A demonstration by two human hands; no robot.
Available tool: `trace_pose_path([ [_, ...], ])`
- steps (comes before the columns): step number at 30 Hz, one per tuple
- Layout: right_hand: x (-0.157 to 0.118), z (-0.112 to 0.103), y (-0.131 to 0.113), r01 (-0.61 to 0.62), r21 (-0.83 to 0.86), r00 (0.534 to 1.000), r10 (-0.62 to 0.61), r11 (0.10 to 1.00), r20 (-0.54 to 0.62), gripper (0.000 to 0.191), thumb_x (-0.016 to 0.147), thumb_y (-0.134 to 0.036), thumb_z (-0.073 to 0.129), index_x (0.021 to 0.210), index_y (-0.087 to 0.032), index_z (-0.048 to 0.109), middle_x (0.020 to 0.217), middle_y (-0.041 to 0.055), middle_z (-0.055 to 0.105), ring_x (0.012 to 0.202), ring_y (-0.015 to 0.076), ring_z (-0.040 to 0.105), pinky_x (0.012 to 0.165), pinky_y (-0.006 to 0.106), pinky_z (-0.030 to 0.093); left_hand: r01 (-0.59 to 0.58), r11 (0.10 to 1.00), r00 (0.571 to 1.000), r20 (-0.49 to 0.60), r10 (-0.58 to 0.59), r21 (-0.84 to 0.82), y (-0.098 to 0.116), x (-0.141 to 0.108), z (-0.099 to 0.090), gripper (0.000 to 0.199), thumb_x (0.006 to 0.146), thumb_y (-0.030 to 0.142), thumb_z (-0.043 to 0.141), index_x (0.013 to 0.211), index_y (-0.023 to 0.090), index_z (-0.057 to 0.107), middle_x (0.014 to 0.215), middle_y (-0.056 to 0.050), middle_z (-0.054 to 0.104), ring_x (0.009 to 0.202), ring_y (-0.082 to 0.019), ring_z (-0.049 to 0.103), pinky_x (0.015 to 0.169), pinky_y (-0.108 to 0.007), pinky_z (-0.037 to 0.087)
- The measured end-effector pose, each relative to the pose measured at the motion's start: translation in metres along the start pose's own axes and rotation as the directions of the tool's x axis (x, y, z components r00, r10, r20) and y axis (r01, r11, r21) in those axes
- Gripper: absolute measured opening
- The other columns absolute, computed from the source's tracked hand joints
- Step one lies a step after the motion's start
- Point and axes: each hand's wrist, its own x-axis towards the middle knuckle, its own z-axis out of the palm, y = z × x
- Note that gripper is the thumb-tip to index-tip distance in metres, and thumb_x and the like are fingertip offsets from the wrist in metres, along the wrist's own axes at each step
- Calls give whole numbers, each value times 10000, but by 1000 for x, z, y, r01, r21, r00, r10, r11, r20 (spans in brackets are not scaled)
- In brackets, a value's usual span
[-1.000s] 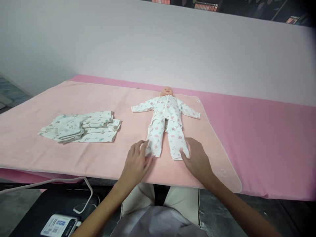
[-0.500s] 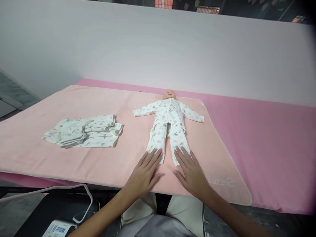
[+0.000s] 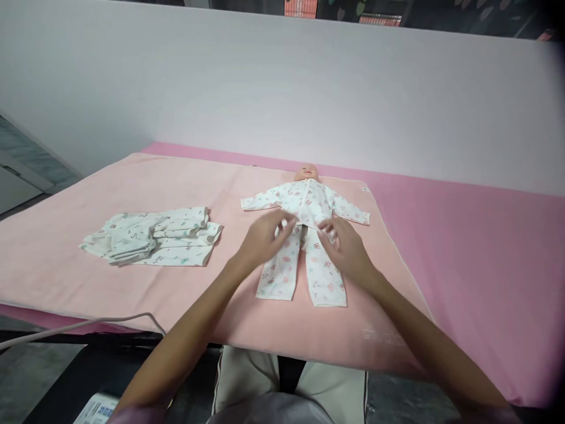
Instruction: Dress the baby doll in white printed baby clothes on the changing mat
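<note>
A doll (image 3: 306,172) lies on its back, dressed in a white, pink-patterned long-sleeved top (image 3: 304,197) and matching trousers (image 3: 326,280). Its sleeves stretch out to both sides and the trouser legs lie slightly apart. My left hand (image 3: 266,237) is at the left end of the top's lower hem, fingers bent and the thumb apart from them. Opposite it, my right hand (image 3: 346,244) curves over the right end of the hem and the trouser waist, thumb and fingers also apart. The fingertips are somewhat blurred; whether they touch the cloth is unclear.
Folded white patterned baby clothes (image 3: 152,235) lie to the left on a peach mat (image 3: 185,300). Beneath it is a pink cover (image 3: 477,253). A pale wall panel (image 3: 309,88) rises behind the table. A white cable (image 3: 88,322) runs along the front left edge.
Both hands have moved up from the trouser legs to the top's hem, their flat fingers now bent. The trouser ends are uncovered and lie flat and wider.
</note>
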Motion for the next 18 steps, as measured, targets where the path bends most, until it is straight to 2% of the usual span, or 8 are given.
trace_pose_path([
  [2, 53, 7, 14, -17, 73, 1000, 19, 997, -16, 260, 1043, -461, 531, 1199, -270, 615, 1217, 90, 693, 952, 259, 656, 895, 440, 531, 28, 1000, 994, -103, -28, 3, -16, 57, 6, 390, 1063, 457, 466, 1203, 188, 710, 1234, -111, 747, 1048, -244, 678, 975, -373, 514],
  [3, 77, 12, 23, -41, 98, 999, 44, 994, -29, 251, 1023, -450, 557, 1184, -262, 602, 1205, 80, 688, 891, 229, 648, 862, 416, 529, 66, 998, 993, -94, -66, -11, -25, 82, 10, 344, 1037, 417, 511, 1167, 174, 716, 1201, -110, 753, 1021, -236, 678, 944, -357, 511],
  [6, 123, 27, 53, -97, 122, 995, 93, 988, 45, 210, 960, -386, 620, 1104, -234, 616, 1110, 51, 685, 758, 169, 597, 819, 380, 512, 141, 982, 988, 74, -132, -127, -48, 130, 24, 240, 926, 322, 632, 1050, 153, 750, 1089, -92, 768, 936, -208, 671, 840, -308, 495],
  [10, 132, 31, 85, -137, 273, 982, 94, 952, 164, 243, 938, -421, 665, 1096, -238, 641, 1113, 34, 697, 819, 160, 626, 797, 342, 510, 163, 961, 966, 232, -110, -225, -63, 142, 34, 271, 851, 321, 683, 1046, 166, 790, 925, -43, 718, 767, -157, 590, 699, -282, 436],
  [14, 126, 24, 105, -210, 460, 955, 80, 862, 285, 310, 888, -469, 742, 1075, -242, 647, 1165, 37, 690, 870, 154, 633, 791, 317, 527, 180, 950, 949, 299, -99, -256, -66, 143, 32, 280, 837, 373, 708, 1027, 200, 819, 816, -13, 630, 686, -133, 501, 641, -278, 385],
  [18, 129, 21, 113, -260, 495, 933, 85, 829, 349, 333, 860, -463, 777, 1073, -236, 658, 1101, 40, 677, 879, 163, 616, 787, 312, 540, 178, 947, 942, 325, -86, -268, -68, 150, 33, 279, 814, 448, 753, 946, 219, 841, 755, -8, 578, 654, -129, 451, 602, -283, 340],
])
